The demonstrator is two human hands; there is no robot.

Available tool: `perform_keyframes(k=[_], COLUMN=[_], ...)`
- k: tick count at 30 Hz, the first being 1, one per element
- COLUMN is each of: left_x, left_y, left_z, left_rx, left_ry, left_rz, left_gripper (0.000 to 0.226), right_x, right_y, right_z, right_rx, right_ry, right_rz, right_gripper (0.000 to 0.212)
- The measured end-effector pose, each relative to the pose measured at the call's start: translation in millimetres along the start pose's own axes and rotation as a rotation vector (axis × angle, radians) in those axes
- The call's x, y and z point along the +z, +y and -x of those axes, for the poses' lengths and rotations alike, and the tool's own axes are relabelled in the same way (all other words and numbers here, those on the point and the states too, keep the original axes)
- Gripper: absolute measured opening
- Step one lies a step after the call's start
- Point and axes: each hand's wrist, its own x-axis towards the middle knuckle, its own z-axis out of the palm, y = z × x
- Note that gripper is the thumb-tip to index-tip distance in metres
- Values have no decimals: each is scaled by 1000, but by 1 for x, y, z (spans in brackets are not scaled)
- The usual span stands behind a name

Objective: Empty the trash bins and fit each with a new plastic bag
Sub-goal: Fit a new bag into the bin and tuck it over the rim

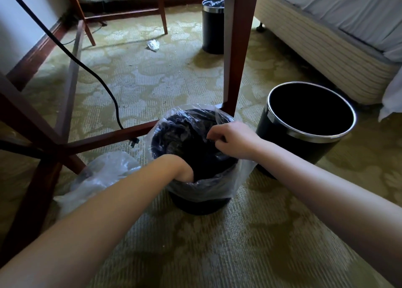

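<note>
Both hands are at the black bin point(200, 205) right in front, which has a clear bag point(241, 177) draped over its rim. Left hand point(184, 173) is plunged down inside the bag, so the fingers are hidden and I can't tell if it's gripping anything. Right hand point(230, 138) is over the far right side of the opening, fingers curled, pinching a fold of the plastic.

Just right of the right hand sits a second bin point(311, 137), upright on the carpet, with a silver rim. Way past the hands a third bin point(212, 31) stands near the bed point(315, 48). A loose bag point(104, 172) lies on the floor beside the left forearm. A crumpled scrap point(153, 45) lies far ahead. A wooden leg point(237, 48) stands just behind the lined bin, and a black cable point(95, 77) hangs ahead and left.
</note>
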Motion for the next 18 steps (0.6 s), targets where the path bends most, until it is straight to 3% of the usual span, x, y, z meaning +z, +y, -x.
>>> perform_keyframes(k=[3, 6, 8, 11, 15, 17, 18], left_x=[-5, -10, -9, -13, -23, -29, -32], left_y=[-6, -13, -16, -22, -33, -38, -39], left_z=[0, 2, 5, 9, 6, 0, -5], left_rx=[43, -8, -43, -30, 24, 46, 36], left_ry=[202, 277, 264, 410, 1000, 1176, 1199], left_rz=[-67, -185, -216, -139, 10, 21, 2], left_gripper=[35, 34, 34, 24, 23, 19, 28], right_x=[10, 21, 23, 17, 12, 13, 15], right_y=[-10, -19, -21, -23, -15, -5, 1], right_z=[-7, -9, -9, -12, -16, -19, -20], right_rx=[-83, -6, 89, 33, -37, -2, 19], right_ry=[-162, -648, -792, -569, -61, 59, 49], right_rz=[114, 464, 592, 571, 362, 297, 283], right_gripper=[40, 40, 39, 35, 25, 34, 47])
